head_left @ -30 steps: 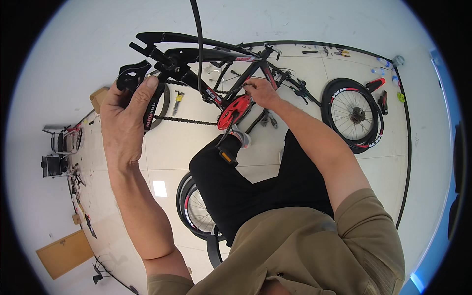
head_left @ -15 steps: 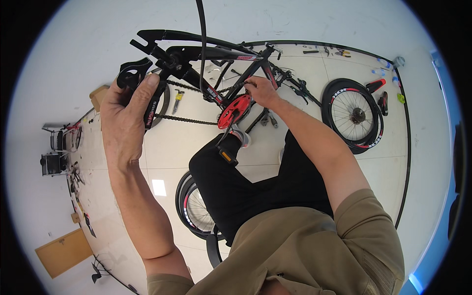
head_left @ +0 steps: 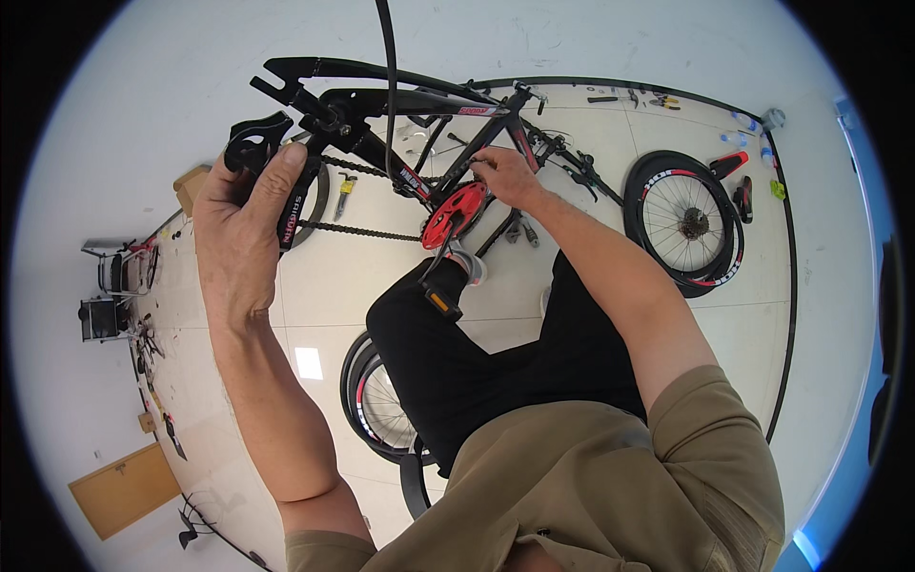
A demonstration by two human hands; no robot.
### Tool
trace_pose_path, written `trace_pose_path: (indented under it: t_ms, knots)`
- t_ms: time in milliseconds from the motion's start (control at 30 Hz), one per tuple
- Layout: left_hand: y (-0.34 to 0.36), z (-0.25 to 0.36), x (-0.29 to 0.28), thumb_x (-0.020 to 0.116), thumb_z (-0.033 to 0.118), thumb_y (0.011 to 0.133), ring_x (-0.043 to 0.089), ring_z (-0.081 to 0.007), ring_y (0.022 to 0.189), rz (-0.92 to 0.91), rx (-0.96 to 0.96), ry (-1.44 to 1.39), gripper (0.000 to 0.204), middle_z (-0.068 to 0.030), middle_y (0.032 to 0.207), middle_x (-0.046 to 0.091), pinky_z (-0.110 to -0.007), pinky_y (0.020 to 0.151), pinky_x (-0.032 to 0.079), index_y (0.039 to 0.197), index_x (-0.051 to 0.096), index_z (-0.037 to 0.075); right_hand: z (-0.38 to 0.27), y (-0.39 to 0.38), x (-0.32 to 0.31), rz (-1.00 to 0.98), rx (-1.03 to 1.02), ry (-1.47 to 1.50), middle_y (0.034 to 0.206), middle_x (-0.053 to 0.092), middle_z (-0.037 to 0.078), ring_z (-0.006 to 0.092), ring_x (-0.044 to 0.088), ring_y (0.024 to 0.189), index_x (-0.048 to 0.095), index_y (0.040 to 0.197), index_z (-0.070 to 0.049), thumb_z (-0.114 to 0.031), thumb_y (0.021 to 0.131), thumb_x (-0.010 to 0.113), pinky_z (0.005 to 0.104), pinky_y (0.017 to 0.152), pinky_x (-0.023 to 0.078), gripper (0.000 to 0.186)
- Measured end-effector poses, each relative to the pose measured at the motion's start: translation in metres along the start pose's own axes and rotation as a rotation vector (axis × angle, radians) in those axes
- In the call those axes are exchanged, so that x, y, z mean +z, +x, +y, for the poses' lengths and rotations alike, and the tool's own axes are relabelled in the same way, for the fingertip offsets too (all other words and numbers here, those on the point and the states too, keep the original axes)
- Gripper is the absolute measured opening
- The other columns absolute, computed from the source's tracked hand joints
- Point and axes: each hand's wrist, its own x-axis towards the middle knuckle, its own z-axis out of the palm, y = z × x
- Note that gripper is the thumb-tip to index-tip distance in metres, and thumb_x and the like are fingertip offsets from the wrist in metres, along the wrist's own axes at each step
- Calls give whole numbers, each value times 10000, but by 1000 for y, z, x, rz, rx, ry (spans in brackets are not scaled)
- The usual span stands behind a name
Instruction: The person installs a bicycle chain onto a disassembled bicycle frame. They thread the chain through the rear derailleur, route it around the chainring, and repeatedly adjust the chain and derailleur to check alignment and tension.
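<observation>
My left hand [head_left: 238, 224] is closed around a black bicycle part with a hooked end [head_left: 262, 132] and pale lettering; the palm side is hidden. Two runs of bicycle chain [head_left: 357, 231] stretch between that part and the red chainring [head_left: 446, 219]. Just above the chainring, the fingers of my right hand [head_left: 507, 179] pinch the chain's upper run, their tips partly covered. Beside both hands the black bicycle frame [head_left: 410, 101], with red and white markings, is raised in front of me. From the chainring hangs a crank with a pedal [head_left: 441, 302].
A wheel with a cassette [head_left: 688, 221] lies on the floor at right, near a red and black saddle [head_left: 730, 165]. Another wheel [head_left: 381, 405] is by my left leg. Handlebars [head_left: 577, 173] are beyond the frame. A yellow-handled tool [head_left: 345, 194] and pliers [head_left: 665, 102] lie on the floor.
My right hand has shifted very slightly to the left along the chain. My left hand keeps nearly the same place and grip.
</observation>
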Motion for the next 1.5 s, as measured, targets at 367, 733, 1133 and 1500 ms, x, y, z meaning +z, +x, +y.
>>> trace_pose_path:
  t_ms: [367,733,1133,1500]
  knots:
    - [-1,1,2,787,219,861,594,-61,755,14,22,9,234,-15,866,686,-188,696,458,994,719,39,-11,-1,-4,-125,-7,-24,925,721,170,288,695,856,707,1046,-16,-236,866,666,355,799,528,288]
    - [-3,4,4,778,226,869,581,-56,752,8,26,28,231,-13,865,685,-187,680,440,997,719,43,-20,-14,-5,-223,-142,-211,1076,692,182,284,665,989,690,1119,-9,-49,835,577,344,898,510,308]
    - [-3,4,3,780,191,866,594,-62,777,-9,12,-30,226,-23,886,690,-194,720,463,1006,711,28,5,-7,5,-228,-58,-1,1103,690,200,298,649,1077,659,1150,9,77,776,453,354,963,489,432]
    - [-4,4,3,780,190,865,596,-59,782,-4,13,-21,229,-19,894,690,-191,718,463,1014,709,31,-36,1,6,-331,-141,-302,1103,690,197,335,649,1049,674,1124,-3,-45,785,532,399,950,492,370]
